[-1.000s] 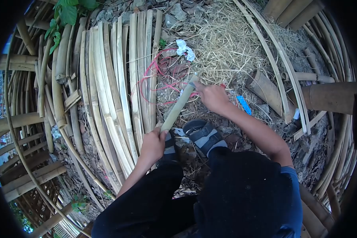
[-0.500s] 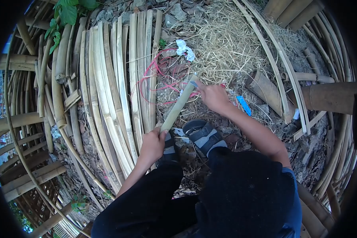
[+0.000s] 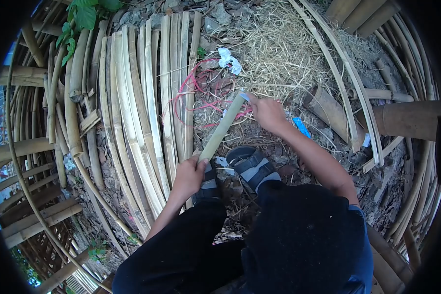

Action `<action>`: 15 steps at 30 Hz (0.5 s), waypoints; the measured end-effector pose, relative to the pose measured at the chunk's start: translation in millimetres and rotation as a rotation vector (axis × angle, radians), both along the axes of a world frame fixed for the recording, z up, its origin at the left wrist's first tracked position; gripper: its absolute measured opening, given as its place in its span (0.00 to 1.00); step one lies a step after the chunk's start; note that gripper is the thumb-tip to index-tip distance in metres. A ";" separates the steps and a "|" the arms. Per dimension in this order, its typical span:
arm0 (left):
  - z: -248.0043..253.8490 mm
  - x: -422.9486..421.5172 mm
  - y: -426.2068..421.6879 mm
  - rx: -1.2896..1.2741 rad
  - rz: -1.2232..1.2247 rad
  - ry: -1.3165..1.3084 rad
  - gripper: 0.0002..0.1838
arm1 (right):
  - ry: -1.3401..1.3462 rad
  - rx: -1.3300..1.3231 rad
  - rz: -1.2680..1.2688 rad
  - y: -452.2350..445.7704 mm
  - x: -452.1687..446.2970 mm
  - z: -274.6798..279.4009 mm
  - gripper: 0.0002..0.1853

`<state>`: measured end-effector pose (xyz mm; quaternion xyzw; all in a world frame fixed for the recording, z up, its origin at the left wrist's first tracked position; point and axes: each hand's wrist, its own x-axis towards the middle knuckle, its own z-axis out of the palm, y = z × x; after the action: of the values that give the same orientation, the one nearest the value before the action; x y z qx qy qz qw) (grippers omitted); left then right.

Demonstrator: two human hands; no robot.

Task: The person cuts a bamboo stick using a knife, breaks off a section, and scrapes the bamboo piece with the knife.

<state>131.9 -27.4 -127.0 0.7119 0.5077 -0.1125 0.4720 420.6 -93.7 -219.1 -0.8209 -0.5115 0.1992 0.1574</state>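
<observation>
one left hand (image 3: 187, 177) past seven o'clock, one right hand (image 3: 269, 115) at two; one green strip (image 3: 224, 124) at centre, one small blade (image 3: 245, 97) at one; two sandals (image 3: 252, 168), at four and seven; one blue wrapper (image 3: 301, 127) near three; about a dozen slats (image 3: 126, 93) at ten.

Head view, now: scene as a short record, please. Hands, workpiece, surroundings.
left hand: left hand grips the near end of the bamboo strip
right hand: right hand at the strip's far end; grip unclear
tool: small bluish-grey piece by the right fingers, perhaps a blade
workpiece pose: slanted, far end toward the right hand
left side: row of long bamboo slats
beyond: crumpled white scrap, straw
right side: blue scrap
</observation>
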 end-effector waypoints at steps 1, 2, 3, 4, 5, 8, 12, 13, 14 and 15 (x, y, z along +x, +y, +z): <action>0.0 0.6 0.7 0.011 -0.004 -0.010 0.16 | -0.015 0.001 0.059 -2.1 -1.4 -7.7 0.20; -1.2 0.8 1.9 0.014 -0.005 -0.012 0.16 | -0.033 0.003 0.120 -3.2 -1.7 -12.3 0.20; -3.3 -0.7 2.0 0.009 -0.004 -0.016 0.17 | -0.009 -0.012 0.127 -4.2 -5.3 -6.8 0.21; -5.0 -2.1 1.9 0.003 -0.004 -0.020 0.17 | -0.010 -0.013 0.126 -2.7 -0.5 -8.0 0.21; -5.7 -2.8 2.0 0.001 -0.004 -0.020 0.17 | -0.040 0.016 0.105 0.1 7.5 -8.8 0.21; -3.4 -0.9 1.8 0.020 -0.022 -0.019 0.17 | -0.050 0.011 0.129 -5.7 -0.9 -4.2 0.21; -2.0 -0.7 1.1 0.021 -0.011 0.000 0.17 | -0.036 0.063 0.086 0.1 0.0 -4.7 0.21; -4.2 -1.8 0.5 0.019 -0.009 -0.010 0.17 | -0.045 0.005 0.056 0.8 7.6 -2.1 0.20; -2.6 -1.0 0.2 0.020 -0.011 -0.010 0.17 | -0.045 0.006 0.054 -2.3 3.2 -1.6 0.20; 0.1 0.8 1.0 0.024 -0.014 -0.003 0.17 | -0.011 0.012 0.110 -7.3 -4.9 -1.4 0.20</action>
<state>132.7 -26.4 -126.9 0.7211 0.5034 -0.1088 0.4635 415.7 -101.0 -220.6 -0.7918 -0.5578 0.1998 0.1482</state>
